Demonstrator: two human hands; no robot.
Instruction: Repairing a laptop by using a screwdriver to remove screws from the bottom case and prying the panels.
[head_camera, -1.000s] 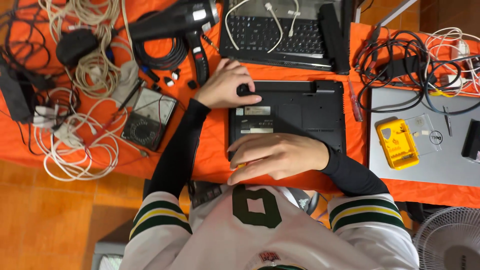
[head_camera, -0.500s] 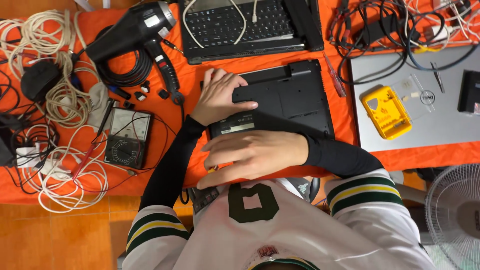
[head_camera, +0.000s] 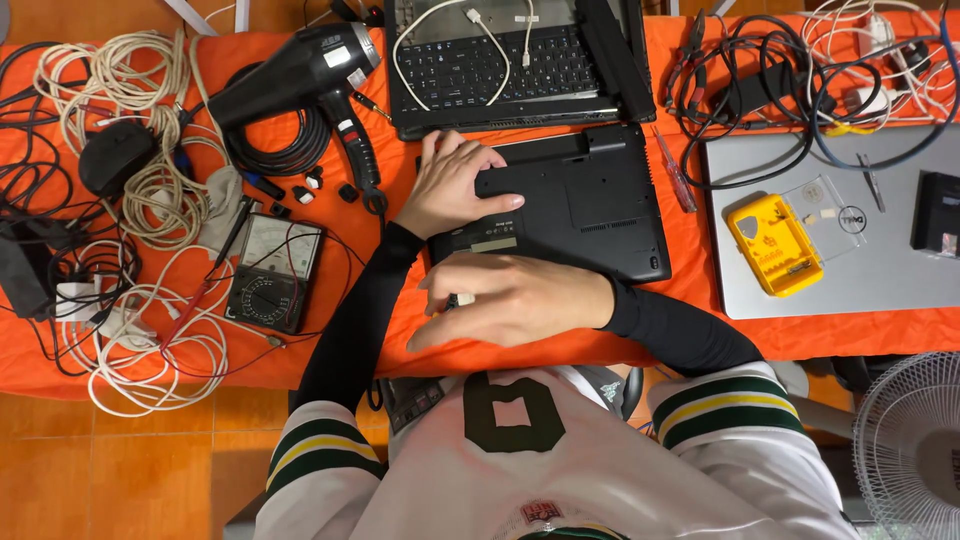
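Laptop base (head_camera: 585, 205), pressed flat by left hand (head_camera: 455, 185), could slide if right hand (head_camera: 510, 298), pinching something small, pushes.

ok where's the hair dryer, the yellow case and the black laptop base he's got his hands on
hair dryer (head_camera: 300, 75), head view, on the black barrel
yellow case (head_camera: 773, 243), head view, on the middle of its lid
black laptop base (head_camera: 600, 200), head view, on the bare underside panel to the right of the left hand (head_camera: 450, 185)

Meter (head_camera: 272, 273) left of upturned laptop (head_camera: 585, 205); bit case (head_camera: 773, 245) right (on closed laptop (head_camera: 880, 270)).
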